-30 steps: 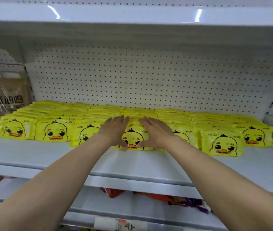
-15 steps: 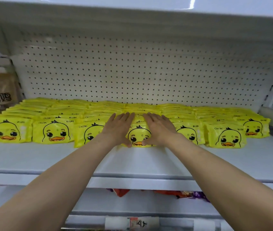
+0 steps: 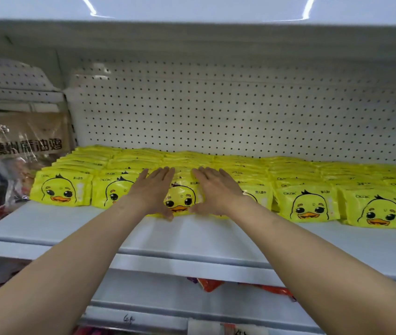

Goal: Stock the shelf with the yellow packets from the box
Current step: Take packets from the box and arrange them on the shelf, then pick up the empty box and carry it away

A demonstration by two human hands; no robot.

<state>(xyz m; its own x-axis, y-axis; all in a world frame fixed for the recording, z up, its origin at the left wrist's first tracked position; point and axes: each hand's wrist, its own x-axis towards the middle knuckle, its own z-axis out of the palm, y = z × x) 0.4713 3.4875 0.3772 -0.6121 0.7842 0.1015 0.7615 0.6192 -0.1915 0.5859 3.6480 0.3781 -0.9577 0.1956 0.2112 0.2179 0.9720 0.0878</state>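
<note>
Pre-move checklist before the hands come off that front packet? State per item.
1. Left hand flat on the front packet, fingers straight: ok.
2. Right hand flat on the same packet's other side: ok.
3. Packet face forward, duck print showing between the hands: ok.
4. Packet in line with the front row of yellow packets: roughly level with its neighbours, ok.
5. Packet fully on the shelf, bare shelf in front of it: ok.
6. Box with remaining stock: not in view, cannot tell.
</note>
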